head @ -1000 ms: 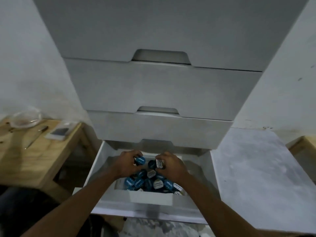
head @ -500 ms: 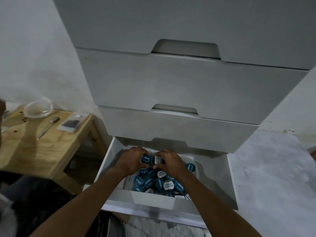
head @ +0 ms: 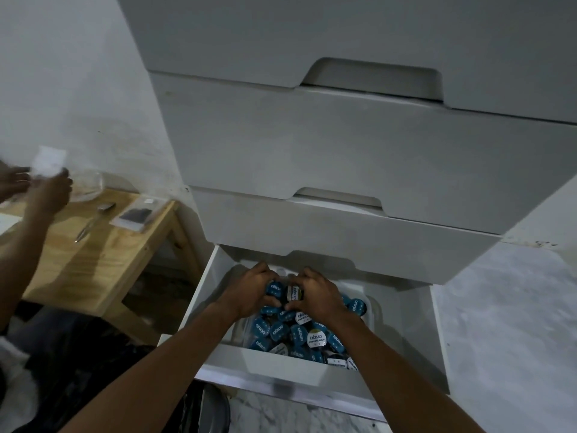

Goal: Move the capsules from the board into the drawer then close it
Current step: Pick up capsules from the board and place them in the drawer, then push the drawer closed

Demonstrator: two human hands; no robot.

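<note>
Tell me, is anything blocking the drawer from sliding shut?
Yes. Both the left hand and right hand are inside the open drawer, holding capsules over the pile. Nothing else visible blocks it.

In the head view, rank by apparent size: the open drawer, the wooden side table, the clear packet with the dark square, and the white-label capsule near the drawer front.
1. Open drawer and wooden side table: look alike; the table is cut off by the frame edge, so unranked.
2. Clear packet.
3. White-label capsule, smallest.
</note>
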